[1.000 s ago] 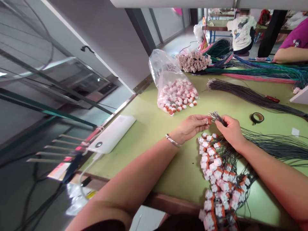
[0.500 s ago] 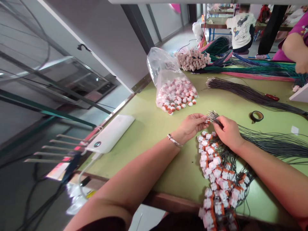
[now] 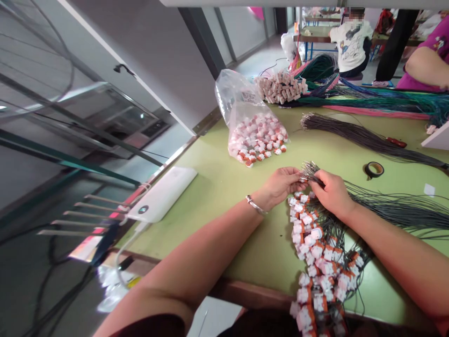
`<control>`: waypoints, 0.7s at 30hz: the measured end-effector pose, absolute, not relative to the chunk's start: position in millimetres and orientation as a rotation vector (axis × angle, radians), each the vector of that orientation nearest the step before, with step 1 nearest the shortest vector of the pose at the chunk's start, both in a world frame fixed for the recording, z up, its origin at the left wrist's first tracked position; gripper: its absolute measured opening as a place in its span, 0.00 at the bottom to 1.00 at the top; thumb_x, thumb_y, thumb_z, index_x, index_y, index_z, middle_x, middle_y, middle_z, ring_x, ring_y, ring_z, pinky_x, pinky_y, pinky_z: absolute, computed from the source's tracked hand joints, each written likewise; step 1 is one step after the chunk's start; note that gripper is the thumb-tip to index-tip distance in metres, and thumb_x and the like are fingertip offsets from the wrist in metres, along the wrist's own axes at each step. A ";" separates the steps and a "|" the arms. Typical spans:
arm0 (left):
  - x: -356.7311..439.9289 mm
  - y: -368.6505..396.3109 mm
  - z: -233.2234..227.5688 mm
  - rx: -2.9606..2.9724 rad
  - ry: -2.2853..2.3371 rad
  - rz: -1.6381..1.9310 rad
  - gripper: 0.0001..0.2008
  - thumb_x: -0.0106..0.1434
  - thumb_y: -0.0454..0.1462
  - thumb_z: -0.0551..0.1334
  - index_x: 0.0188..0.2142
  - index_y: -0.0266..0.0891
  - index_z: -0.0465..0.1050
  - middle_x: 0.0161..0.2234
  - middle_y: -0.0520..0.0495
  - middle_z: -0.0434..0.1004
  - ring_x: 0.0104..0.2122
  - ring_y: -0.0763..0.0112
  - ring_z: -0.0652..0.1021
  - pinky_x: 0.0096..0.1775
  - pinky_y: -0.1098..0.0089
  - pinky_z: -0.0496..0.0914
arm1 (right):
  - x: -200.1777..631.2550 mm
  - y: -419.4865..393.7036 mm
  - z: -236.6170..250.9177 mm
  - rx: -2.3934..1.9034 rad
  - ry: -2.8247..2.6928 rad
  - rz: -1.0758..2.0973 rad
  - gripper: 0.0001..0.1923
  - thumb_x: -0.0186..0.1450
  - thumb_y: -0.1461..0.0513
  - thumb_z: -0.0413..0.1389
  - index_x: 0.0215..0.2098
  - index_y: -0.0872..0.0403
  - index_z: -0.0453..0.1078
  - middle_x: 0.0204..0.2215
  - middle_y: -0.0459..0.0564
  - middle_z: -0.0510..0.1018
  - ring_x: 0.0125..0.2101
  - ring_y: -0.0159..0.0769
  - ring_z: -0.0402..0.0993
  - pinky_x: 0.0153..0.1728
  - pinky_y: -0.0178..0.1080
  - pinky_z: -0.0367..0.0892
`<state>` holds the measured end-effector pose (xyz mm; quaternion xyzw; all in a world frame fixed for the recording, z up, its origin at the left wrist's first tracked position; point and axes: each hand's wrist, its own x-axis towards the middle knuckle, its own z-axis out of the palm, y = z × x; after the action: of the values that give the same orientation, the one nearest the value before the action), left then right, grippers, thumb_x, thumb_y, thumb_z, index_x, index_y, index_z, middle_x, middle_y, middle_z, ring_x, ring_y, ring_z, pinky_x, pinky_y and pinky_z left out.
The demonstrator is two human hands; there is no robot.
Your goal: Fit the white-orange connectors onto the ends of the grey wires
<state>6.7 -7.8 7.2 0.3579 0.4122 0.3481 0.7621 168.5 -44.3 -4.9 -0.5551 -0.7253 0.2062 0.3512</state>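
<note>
Over the green table point(image 3: 228, 196), head view: left hand point(image 3: 280, 185) pinches a small connector point(image 3: 302, 178) at its fingertips, right against the wire tips point(image 3: 310, 169). Right hand point(image 3: 331, 192) is curled tight round that dark wire bundle, fingers pressed together. Just below both hands lies a heap of wired connectors point(image 3: 315, 252). Beyond, a clear bag point(image 3: 252, 126) spills loose ones. Tape roll point(image 3: 374, 170) sits off right, power bank point(image 3: 163, 194) left.
</note>
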 end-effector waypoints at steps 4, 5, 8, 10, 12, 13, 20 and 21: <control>7.2 -8.3 7.0 0.773 0.871 0.761 0.07 0.61 0.28 0.61 0.26 0.29 0.71 0.21 0.46 0.76 0.18 0.80 0.74 0.24 0.81 0.70 | 167.9 -44.7 -3.7 -1.399 -1.715 0.756 0.08 0.61 0.57 0.53 0.28 0.52 0.66 0.20 0.44 0.73 0.20 0.33 0.72 0.22 0.33 0.62; 7.1 -8.3 7.0 0.771 0.860 0.770 0.07 0.61 0.28 0.61 0.27 0.29 0.71 0.21 0.46 0.76 0.19 0.80 0.75 0.25 0.81 0.70 | 167.9 -44.7 -3.2 -1.400 -1.669 0.782 0.08 0.60 0.57 0.53 0.27 0.53 0.66 0.19 0.44 0.73 0.19 0.32 0.71 0.21 0.33 0.61; 6.5 -8.1 7.0 0.766 0.840 0.783 0.06 0.61 0.28 0.60 0.27 0.28 0.71 0.23 0.45 0.77 0.20 0.80 0.75 0.26 0.81 0.71 | 167.7 -44.1 -2.5 -1.419 -1.604 0.750 0.06 0.58 0.59 0.54 0.26 0.53 0.67 0.17 0.43 0.72 0.17 0.31 0.70 0.19 0.32 0.60; 6.3 -8.2 6.8 0.763 0.840 0.780 0.06 0.61 0.28 0.61 0.27 0.28 0.71 0.23 0.44 0.77 0.20 0.80 0.75 0.26 0.81 0.71 | 167.7 -43.4 -2.9 -1.428 -1.609 0.714 0.04 0.56 0.61 0.54 0.25 0.53 0.67 0.16 0.43 0.71 0.17 0.31 0.69 0.20 0.32 0.61; 6.5 -8.5 6.7 0.766 0.844 0.779 0.06 0.61 0.28 0.62 0.27 0.29 0.70 0.23 0.45 0.77 0.20 0.79 0.75 0.26 0.80 0.71 | 167.4 -42.3 -3.8 -1.439 -1.627 0.683 0.03 0.55 0.62 0.54 0.25 0.53 0.67 0.16 0.43 0.72 0.18 0.31 0.69 0.20 0.32 0.61; 6.8 -8.8 6.6 0.769 0.846 0.781 0.06 0.60 0.28 0.62 0.26 0.29 0.70 0.23 0.45 0.77 0.20 0.79 0.75 0.26 0.80 0.71 | 167.2 -41.8 -4.3 -1.446 -1.641 0.665 0.03 0.55 0.62 0.54 0.25 0.53 0.68 0.17 0.43 0.72 0.18 0.31 0.69 0.21 0.33 0.61; 11.3 -10.9 5.7 0.777 0.864 0.795 0.05 0.57 0.27 0.64 0.26 0.29 0.70 0.21 0.48 0.75 0.19 0.80 0.74 0.26 0.80 0.71 | 163.2 -41.2 -5.5 -1.488 -1.731 0.600 0.04 0.57 0.62 0.52 0.27 0.53 0.69 0.19 0.47 0.75 0.21 0.34 0.70 0.26 0.35 0.64; 11.7 -10.7 5.3 0.778 0.865 0.795 0.05 0.56 0.26 0.64 0.26 0.29 0.70 0.21 0.49 0.75 0.19 0.81 0.74 0.27 0.80 0.70 | 162.6 -41.7 -5.6 -1.488 -1.727 0.605 0.05 0.57 0.62 0.52 0.28 0.53 0.69 0.19 0.47 0.76 0.21 0.34 0.70 0.26 0.35 0.64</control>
<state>11.7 -10.7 5.3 0.3578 0.3978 0.3655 0.7617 162.6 -41.7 -5.6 -0.5831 -0.6768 0.2370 0.3818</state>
